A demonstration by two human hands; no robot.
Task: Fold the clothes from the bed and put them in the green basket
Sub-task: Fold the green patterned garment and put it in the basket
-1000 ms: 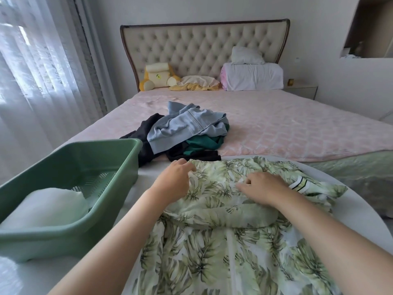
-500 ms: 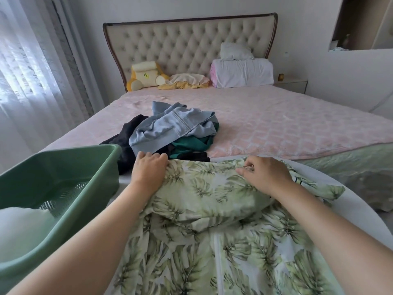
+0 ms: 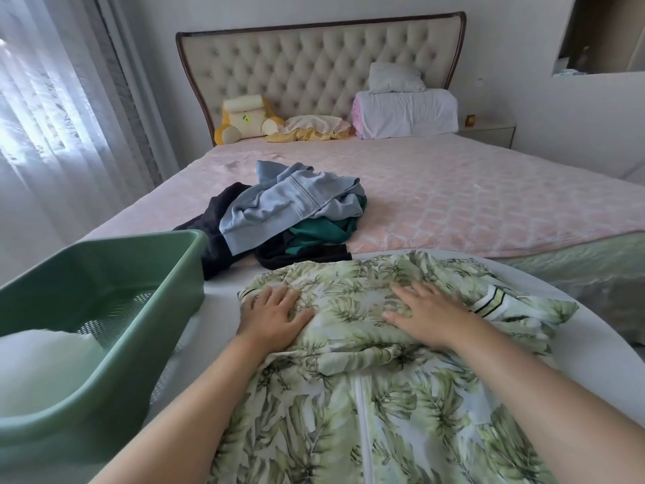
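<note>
Opened out since gripping, left hand (image 3: 275, 314) and right hand (image 3: 424, 314) press leaf-print garment (image 3: 349, 309) beside green basket (image 3: 104, 274).

Leaf-print garment (image 3: 352, 319) lies part-folded beside the green basket (image 3: 104, 274).

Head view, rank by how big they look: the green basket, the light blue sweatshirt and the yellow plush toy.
1. green basket, though it sits nearest the camera, which inflates it.
2. light blue sweatshirt.
3. yellow plush toy, farthest away.
</note>
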